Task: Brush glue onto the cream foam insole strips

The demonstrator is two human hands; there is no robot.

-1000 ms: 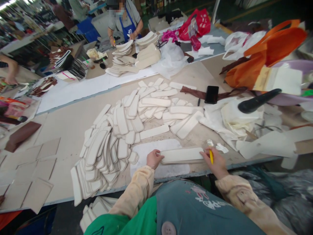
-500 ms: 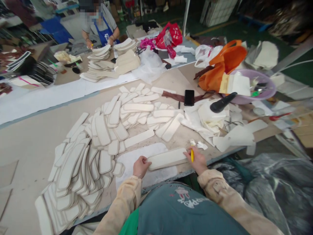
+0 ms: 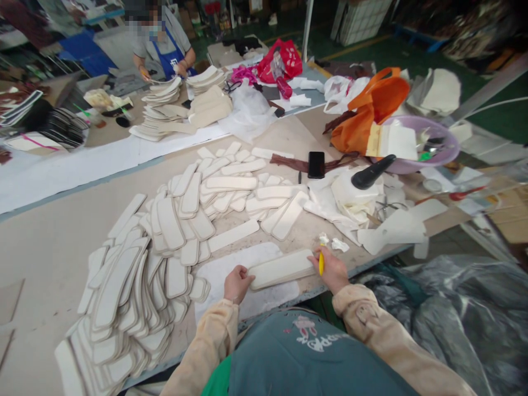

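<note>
A small stack of long, pale strips with rounded ends (image 3: 280,270) lies in front of me, partly over a white sheet (image 3: 231,257). Its left end is pinched between the thumb and fingers of my left hand (image 3: 237,284). At the opposite end, the fingers of my right hand (image 3: 334,271) touch the strips. That same hand is closed around a slim yellow-handled tool (image 3: 321,264); its exact kind is unclear. Just beyond it sit crumpled white scraps (image 3: 340,245).
Heaps of similar pale pieces (image 3: 119,286) spread over the left and middle of the table. A phone (image 3: 316,165), a white container with a black handle (image 3: 357,190), an orange bag (image 3: 373,118) and a purple basin (image 3: 443,159) stand to the right. Across the table, a person (image 3: 165,49) handles pieces.
My view has shifted slightly, and both hands keep their places at the stack's ends. The yellow-handled tool has tilted a little in my right hand.
</note>
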